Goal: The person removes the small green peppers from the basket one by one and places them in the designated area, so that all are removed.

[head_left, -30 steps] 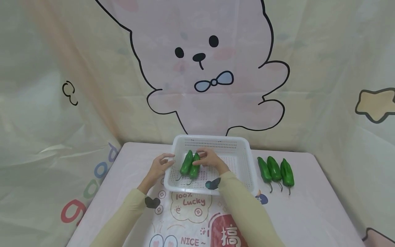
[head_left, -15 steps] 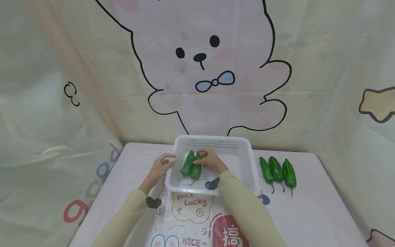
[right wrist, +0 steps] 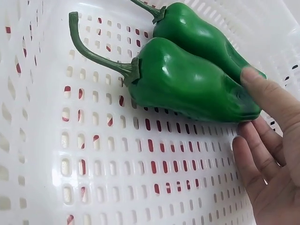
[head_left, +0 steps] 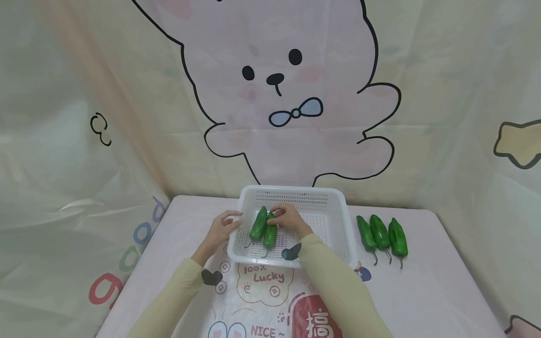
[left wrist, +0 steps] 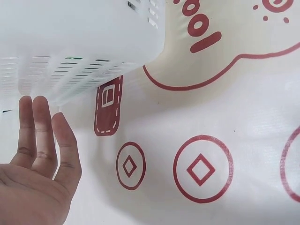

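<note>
Shows no clear change from a second ago: still pinches one green pepper (right wrist: 185, 79) by its tip in right hand (head_left: 290, 218), so appears unreleased. Lies in white basket (head_left: 291, 188), eight o'clock from right hand, three o'clock from left hand (head_left: 220, 229), straight-fingered at basket's side.

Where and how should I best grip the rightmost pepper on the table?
Probably by the middle of the rightmost pepper, right hand coming from above and the right: it looks broad there, its stem is thin, and the neighbouring pepper lies close on its left.
</note>
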